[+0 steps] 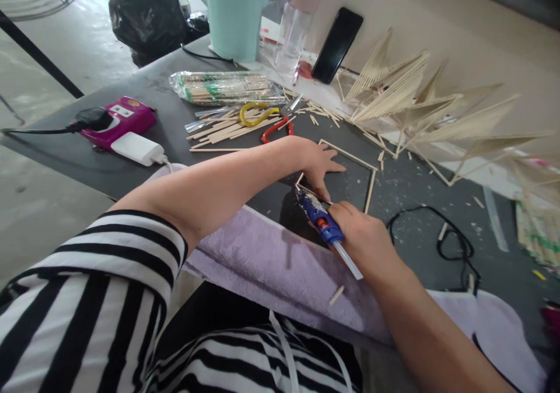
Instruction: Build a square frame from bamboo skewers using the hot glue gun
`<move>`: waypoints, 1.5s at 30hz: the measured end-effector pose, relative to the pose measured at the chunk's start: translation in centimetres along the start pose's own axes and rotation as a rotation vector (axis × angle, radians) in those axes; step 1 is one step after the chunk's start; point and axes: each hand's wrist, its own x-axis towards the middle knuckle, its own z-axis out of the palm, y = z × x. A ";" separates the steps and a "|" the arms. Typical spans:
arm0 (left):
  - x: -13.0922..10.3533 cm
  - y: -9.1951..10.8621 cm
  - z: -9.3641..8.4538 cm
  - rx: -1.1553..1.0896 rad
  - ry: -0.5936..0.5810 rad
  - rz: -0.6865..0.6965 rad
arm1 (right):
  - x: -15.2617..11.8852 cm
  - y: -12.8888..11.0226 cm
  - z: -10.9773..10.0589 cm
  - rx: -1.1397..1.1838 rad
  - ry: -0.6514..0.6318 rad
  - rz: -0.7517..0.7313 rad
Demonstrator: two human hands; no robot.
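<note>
My right hand grips a blue hot glue gun with a clear glue stick poking out of its back end. The gun's nozzle meets the near left corner of a square frame of thin wooden sticks lying flat on the table. My left hand rests over the frame's left side, fingers spread toward its inside; part of the frame is hidden beneath it. Scissors with one yellow and one red handle lie open just beyond my left wrist, on loose wooden sticks.
Stick structures stand along the wall. A phone leans there beside a clear bottle and a mint jug. At left sits a magenta power socket. A black cable curls at right. A lilac cloth covers the near edge.
</note>
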 end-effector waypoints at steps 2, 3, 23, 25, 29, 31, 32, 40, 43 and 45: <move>0.0 0.0 0.0 0.000 -0.002 0.002 | -0.1 0.0 0.0 0.011 -0.007 0.006; 0.0 0.0 0.0 -0.007 0.002 0.002 | -0.2 0.0 0.0 0.017 -0.008 0.011; -0.1 0.1 -0.1 0.003 -0.005 -0.001 | 0.4 0.5 0.8 0.054 0.047 -0.007; -0.2 0.2 -0.1 0.038 -0.019 0.000 | 0.4 0.4 0.8 0.054 0.049 -0.005; -0.5 0.5 -0.2 0.057 -0.023 -0.009 | 0.1 0.3 0.7 0.053 0.067 -0.024; -0.5 0.4 -0.2 0.055 -0.018 -0.014 | 0.0 0.3 0.6 0.061 0.069 -0.031; -0.4 0.4 -0.2 0.053 -0.016 -0.013 | -0.1 0.3 0.6 0.065 0.071 -0.031; -0.2 0.3 -0.1 0.100 -0.035 -0.007 | 0.1 0.1 0.0 0.052 -0.008 -0.037; -0.1 0.2 -0.1 0.097 -0.034 -0.011 | 0.1 0.1 0.0 0.053 -0.002 -0.029; -0.1 0.2 -0.1 0.090 -0.031 -0.011 | 0.1 0.2 0.1 0.058 0.024 -0.019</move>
